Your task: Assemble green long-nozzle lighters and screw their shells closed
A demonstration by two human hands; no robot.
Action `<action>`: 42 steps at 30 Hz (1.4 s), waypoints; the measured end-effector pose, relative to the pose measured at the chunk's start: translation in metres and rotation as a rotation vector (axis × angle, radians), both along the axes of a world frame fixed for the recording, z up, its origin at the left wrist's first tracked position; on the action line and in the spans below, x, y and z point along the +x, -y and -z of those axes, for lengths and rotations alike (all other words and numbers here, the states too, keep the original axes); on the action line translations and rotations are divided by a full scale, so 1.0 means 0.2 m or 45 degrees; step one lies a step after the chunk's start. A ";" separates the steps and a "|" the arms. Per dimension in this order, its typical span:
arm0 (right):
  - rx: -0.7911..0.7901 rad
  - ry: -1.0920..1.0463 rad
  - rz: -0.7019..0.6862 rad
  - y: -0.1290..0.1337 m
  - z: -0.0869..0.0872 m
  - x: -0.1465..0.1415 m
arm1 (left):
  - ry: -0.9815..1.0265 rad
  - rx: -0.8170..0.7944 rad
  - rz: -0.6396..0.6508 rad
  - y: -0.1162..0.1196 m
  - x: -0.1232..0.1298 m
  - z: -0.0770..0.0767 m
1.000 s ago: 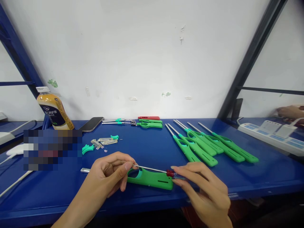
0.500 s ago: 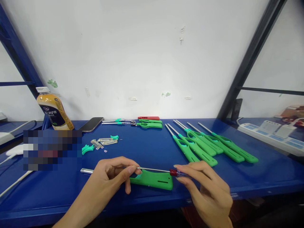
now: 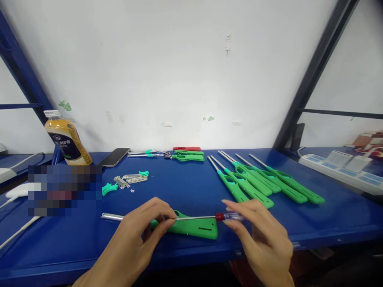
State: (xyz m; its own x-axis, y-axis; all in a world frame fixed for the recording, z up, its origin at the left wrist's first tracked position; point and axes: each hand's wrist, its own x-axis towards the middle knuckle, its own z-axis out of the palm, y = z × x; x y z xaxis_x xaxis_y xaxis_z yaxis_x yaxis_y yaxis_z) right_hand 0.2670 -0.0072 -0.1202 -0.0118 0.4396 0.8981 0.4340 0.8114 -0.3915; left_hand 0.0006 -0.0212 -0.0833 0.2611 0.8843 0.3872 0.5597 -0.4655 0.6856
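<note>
The screwdriver [image 3: 196, 218] has dipped leftward, left hand [image 3: 149, 227] pinching its end, right hand [image 3: 260, 235] its likely light, stiff, easiest-held handle [image 3: 233, 215].

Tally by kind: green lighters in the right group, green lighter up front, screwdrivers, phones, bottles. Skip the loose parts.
Right-group lighters: 6
Front lighter: 1
Screwdriver: 1
Phone: 1
Bottle: 1
Total: 10
</note>
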 end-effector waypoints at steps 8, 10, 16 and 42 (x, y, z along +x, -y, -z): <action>0.121 -0.274 -0.010 0.02 -0.07 -0.03 | -0.106 0.308 0.105 -0.02 0.10 0.01; 0.190 -0.353 -0.023 0.03 -0.11 -0.03 | -0.085 0.353 0.165 -0.03 0.14 -0.01; 0.196 -0.282 -0.071 0.03 -0.21 -0.03 | -0.066 0.360 0.258 -0.07 0.25 0.00; -0.077 0.088 -0.176 -0.09 -0.28 -0.07 | -0.187 0.246 0.247 -0.12 0.35 0.12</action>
State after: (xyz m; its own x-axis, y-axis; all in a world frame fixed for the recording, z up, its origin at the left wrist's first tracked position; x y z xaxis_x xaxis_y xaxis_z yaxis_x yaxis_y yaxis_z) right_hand 0.2525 0.0103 -0.0650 -0.1367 0.4825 0.8651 0.3472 0.8413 -0.4144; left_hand 0.0702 0.0030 -0.1082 0.4832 0.7263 0.4889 0.5340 -0.6870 0.4928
